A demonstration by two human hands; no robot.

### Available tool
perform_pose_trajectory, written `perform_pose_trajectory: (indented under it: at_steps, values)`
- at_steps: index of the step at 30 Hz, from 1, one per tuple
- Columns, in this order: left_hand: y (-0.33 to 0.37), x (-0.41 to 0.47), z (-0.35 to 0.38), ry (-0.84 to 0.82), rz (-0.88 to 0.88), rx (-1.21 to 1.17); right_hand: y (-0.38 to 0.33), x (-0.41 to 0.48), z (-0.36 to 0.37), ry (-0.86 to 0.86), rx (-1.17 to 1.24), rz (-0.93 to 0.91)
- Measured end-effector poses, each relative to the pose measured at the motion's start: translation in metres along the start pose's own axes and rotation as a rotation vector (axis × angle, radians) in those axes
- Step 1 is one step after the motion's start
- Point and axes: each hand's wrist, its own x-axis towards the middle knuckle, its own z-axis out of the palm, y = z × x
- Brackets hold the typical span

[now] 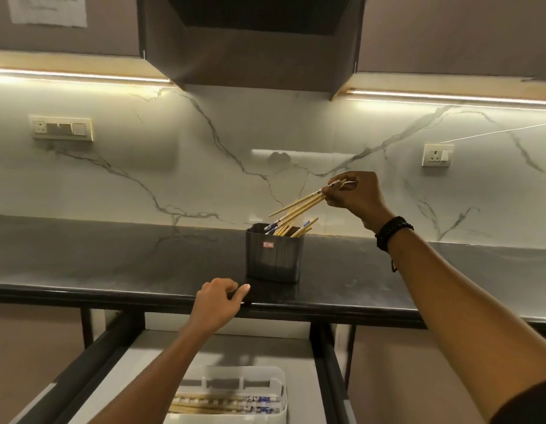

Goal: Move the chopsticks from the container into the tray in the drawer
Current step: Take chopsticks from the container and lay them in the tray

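**The bunch is up high, the tray is down low**

Head view: The right hand (357, 194) pinches a bunch of chopsticks (299, 206) in its fingers, just above the container (274, 258) on the desk (112, 261). The bunch slants from 2 o'clock at the hand down to 8 o'clock. Spare chopsticks (300, 229) stand in the container. The tray (235, 371) sits in the open drawer (161, 356), at 7 o'clock from that hand and well apart. The laid chopsticks (216, 407) in it point from 9 to 3 o'clock, so I think the bunch must turn flat. The left hand (218, 304) rests on the desk edge with loose fingers, holding nothing. It is nearer the tray.

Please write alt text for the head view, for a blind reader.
The right hand holds wooden chopsticks above a dark grey plastic container on the black countertop. The left hand rests on its edge, above a white tray with more chopsticks.
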Motion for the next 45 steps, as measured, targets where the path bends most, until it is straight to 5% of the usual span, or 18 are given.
perform_pose_trajectory:
  at_steps: [10, 22, 25, 33, 39, 45]
  values:
    - [0.018, -0.027, 0.011, 0.161, -0.123, -0.471, 0.004, -0.058, 0.016, 0.164, 0.231, 0.151]
    - [-0.002, -0.043, 0.002, 0.035, -0.438, -1.154, 0.055, -0.169, 0.071, 0.094, 0.648, 0.598]
    - [-0.008, -0.042, 0.006, 0.12, -0.415, -1.002, 0.061, -0.176, 0.071, 0.087, 0.701, 0.65]
    - [-0.02, -0.035, 0.016, 0.401, -0.023, -0.397, 0.066, -0.187, 0.056, 0.038, 0.75, 0.743]
    - [-0.023, -0.036, 0.018, 0.348, 0.073, -0.353, 0.068, -0.188, 0.051, 0.011, 0.778, 0.809]
    - [-0.014, -0.043, 0.015, 0.22, -0.103, -0.476, 0.07, -0.189, 0.051, -0.025, 0.785, 0.816]
